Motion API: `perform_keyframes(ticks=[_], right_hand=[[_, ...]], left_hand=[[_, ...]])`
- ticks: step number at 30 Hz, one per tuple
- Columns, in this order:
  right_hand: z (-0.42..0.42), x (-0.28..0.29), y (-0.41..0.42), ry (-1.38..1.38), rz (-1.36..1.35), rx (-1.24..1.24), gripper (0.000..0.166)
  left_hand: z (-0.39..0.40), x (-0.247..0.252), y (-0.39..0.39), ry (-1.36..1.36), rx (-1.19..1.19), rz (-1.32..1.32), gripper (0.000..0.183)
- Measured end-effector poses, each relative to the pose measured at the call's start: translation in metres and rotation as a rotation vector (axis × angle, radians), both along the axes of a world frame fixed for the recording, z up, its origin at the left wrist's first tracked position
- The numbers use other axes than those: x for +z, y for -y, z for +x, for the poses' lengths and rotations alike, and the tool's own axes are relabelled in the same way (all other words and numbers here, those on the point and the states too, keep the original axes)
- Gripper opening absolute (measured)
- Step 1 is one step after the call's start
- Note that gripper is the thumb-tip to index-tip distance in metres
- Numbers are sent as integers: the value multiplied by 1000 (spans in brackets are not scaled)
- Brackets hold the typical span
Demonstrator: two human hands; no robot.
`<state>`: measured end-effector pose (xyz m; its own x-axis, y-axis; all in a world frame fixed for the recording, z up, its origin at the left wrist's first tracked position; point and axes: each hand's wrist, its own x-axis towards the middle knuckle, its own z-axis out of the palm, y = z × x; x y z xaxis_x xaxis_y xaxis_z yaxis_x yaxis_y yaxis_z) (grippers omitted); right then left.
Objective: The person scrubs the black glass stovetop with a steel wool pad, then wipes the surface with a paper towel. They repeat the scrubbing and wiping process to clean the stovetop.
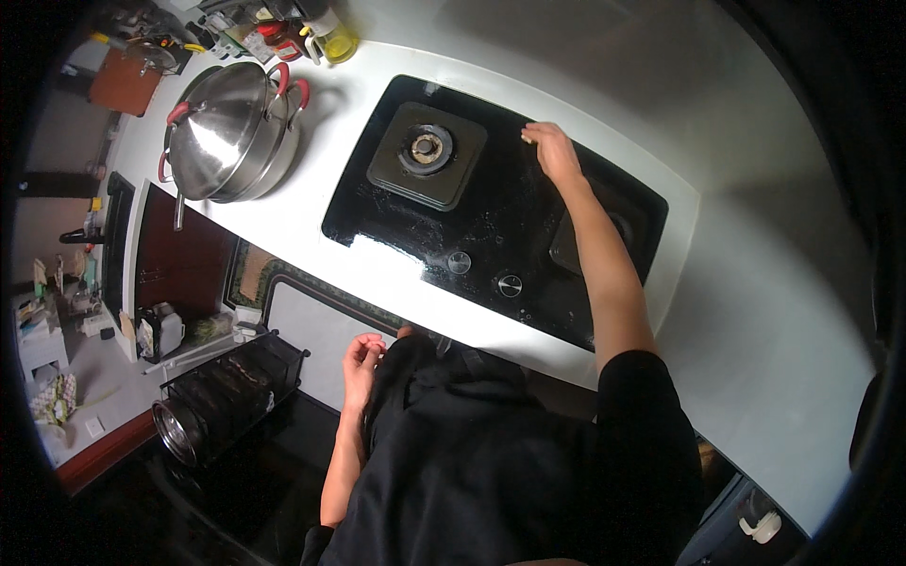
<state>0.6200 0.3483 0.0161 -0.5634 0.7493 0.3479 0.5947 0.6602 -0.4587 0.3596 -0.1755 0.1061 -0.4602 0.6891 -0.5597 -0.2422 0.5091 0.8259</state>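
Observation:
My right hand (552, 150) is over the far edge of a black glass gas hob (488, 205), its fingers bent around a small pale thing that I cannot name. Left of it sits a burner (425, 148) on a square plate; my right forearm partly hides the other burner. Two round control knobs (459, 262) are near the hob's front edge, and pale smears and specks mark the glass. My left hand (363, 361) hangs beside my body, in front of the counter, with its fingers curled; whether it holds anything does not show.
A large steel steamer pot (226, 134) with red handles stands on the white counter (304, 205), left of the hob. Behind it are an oil jug (336, 44) and a red-lidded jar (283, 44). A black rack (233, 382) stands low at left. A wall rises behind the hob.

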Motion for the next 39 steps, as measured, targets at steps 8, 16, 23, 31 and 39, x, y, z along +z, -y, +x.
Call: perform_keyframes(ticks=[8,16,23,31,39], right_hand=[[28,25,101,50,-66,117,30],[43,27,16,-38,28,-246,27],[24,13,70,95,14,-159,28],[25,35,143,-59,-145,18,29],[68,34,74,94,31,-278,25]], left_hand=[[5,-9,-13,13,-37,37,11],[0,3,-6,0,-99,8,13],[-3,-5,6,-9,-99,22,13],[0,-10,-4,-9,-130,54,12],[-1,-2,7,-15,-134,39,12]])
